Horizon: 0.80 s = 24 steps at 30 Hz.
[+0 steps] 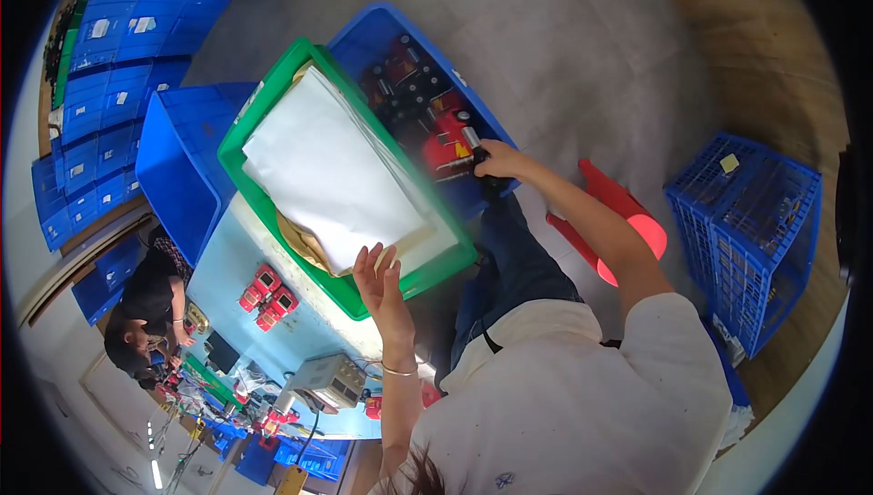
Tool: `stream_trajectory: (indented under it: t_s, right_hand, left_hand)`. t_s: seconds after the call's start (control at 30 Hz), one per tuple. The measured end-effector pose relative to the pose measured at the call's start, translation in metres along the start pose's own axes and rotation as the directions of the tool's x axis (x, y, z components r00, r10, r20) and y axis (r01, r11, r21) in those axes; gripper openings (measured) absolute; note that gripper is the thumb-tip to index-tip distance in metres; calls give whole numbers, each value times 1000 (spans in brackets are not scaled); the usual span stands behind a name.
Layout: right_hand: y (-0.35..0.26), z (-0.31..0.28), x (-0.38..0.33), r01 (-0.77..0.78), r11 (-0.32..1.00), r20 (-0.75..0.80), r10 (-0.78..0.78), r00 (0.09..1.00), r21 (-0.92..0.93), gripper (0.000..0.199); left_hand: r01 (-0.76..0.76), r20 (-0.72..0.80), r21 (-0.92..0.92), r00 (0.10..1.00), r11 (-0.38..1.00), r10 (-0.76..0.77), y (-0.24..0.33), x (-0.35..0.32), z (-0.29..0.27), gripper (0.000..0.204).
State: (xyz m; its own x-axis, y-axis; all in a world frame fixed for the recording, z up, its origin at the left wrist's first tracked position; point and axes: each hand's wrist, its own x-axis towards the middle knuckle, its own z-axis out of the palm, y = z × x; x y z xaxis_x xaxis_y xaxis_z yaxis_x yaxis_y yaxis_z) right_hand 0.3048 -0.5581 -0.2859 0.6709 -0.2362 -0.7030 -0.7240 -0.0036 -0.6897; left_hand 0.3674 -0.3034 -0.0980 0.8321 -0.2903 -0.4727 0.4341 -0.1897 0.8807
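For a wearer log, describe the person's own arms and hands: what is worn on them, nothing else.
Both forearms are bare. The left hand has a thin metal bangle around its wrist and no glove. The right hand is also ungloved, with nothing visible on its wrist. A short, loose cream-white sleeve covers the right upper arm down to about the elbow. No rings can be made out.
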Motion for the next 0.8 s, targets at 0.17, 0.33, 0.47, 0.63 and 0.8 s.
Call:
stream_trajectory:
  t_s: [0.17, 0.33, 0.47, 0.63, 0.8]
  right_hand:
    - [9, 37, 79, 90, 819, 41, -81, 996, -566, 32]
    - [-29, 76, 146, 503, 262, 470, -182, 864, -824, 31]
    - [-47, 104, 203, 563, 312, 417, -425, 803, -765, 31]
    - [81, 13, 193, 890, 255, 508, -747, 429, -377, 32]
    - [76, 13, 236, 935, 353, 311, -887, 342, -22, 34]
  left_hand:
    - [48, -72, -5, 996, 999, -48, -5, 9, -9, 46]
    - [56, -152, -19, 987, 998, -58, -18, 9, -32, 47]
    - [-31, -199, 107, 979, 994, 52, -50, 28, -75, 51]
    - [39, -251, 936, 771, 351, 585, -55, 51, -223, 59]
    - [327, -383, 922, 705, 205, 597, -70, 84, -355, 68]
